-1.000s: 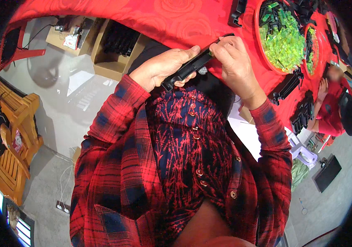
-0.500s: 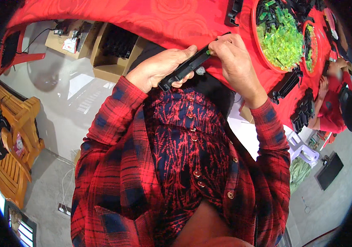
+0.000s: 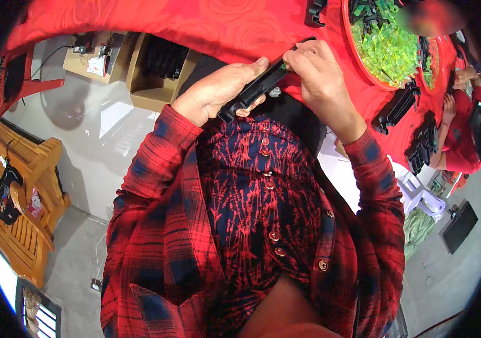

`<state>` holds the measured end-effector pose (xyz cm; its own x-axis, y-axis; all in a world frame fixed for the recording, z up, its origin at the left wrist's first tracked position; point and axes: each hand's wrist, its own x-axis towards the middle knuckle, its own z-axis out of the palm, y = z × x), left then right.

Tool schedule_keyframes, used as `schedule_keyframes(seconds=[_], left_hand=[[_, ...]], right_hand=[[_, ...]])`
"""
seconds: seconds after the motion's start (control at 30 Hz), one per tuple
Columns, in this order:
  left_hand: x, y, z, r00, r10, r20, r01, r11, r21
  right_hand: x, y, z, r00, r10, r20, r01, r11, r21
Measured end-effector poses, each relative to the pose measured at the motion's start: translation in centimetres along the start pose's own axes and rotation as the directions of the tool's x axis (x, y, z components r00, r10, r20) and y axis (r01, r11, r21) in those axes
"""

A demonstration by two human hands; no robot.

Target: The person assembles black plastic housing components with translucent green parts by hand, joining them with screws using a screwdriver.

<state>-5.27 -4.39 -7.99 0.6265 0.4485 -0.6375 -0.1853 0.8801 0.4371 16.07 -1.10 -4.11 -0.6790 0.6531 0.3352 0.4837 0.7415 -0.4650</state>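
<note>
Well to the left of the left fingers, a cardboard box [image 3: 149, 100] is holding dark parts. The left hand [image 3: 213, 93] is hardly shifting: its thumb is lying along the near long edge of a black strip [image 3: 259, 89], its fingers are curling under, and together they are gripping it firmly. The strip is slanting up and rightward between both hands, above the lap. Just right of the left thumb, a small green piece [image 3: 284, 66] at the right fingertips is now showing darker than half a second ago, suggesting that the work is staying at this upper end; whether the piece is sitting in the strip, I cannot tell. The right hand [image 3: 320, 70] is bending inward at the wrist, thumb and forefinger closing together, seemingly on that piece. Right of those fingers, a red bowl [image 3: 386, 87] is holding green pieces, and a blurred patch is now covering its upper right side.
</note>
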Motion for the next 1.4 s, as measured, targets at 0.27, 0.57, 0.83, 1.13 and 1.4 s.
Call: schedule_keyframes(seconds=[0.27, 0.57, 0.83, 1.13, 1.4], left_hand=[[-0.4, 0.3, 0.7, 0.999, -0.026, 0.043, 0.03, 0.996, -0.081], [-2.3, 1.0, 3.1, 0.997, 0.016, 0.076, -0.008, 0.994, -0.11], [-1.8, 1.3, 3.4, 0.946, 0.308, 0.104, -0.292, 0.946, -0.141], [-2.1, 1.6, 4.6, 0.878, 0.44, 0.187, -0.403, 0.891, -0.207], [-0.4, 0.6, 4.6, 0.742, 0.668, 0.057, -0.603, 0.701, -0.381]], right_hand=[[0.0, -0.2, -2.0, 0.992, 0.082, -0.1, -0.081, 0.997, 0.008], [-2.3, 0.6, -5.0, 0.58, 0.805, -0.12, -0.461, 0.447, 0.766], [-3.5, 6.4, -8.1, 0.449, 0.819, -0.357, -0.755, 0.562, 0.338], [-2.7, 5.7, -7.6, 0.768, 0.315, -0.558, -0.571, 0.732, -0.372], [-1.7, -5.2, -5.0, 0.718, 0.694, 0.052, -0.671, 0.671, 0.317]])
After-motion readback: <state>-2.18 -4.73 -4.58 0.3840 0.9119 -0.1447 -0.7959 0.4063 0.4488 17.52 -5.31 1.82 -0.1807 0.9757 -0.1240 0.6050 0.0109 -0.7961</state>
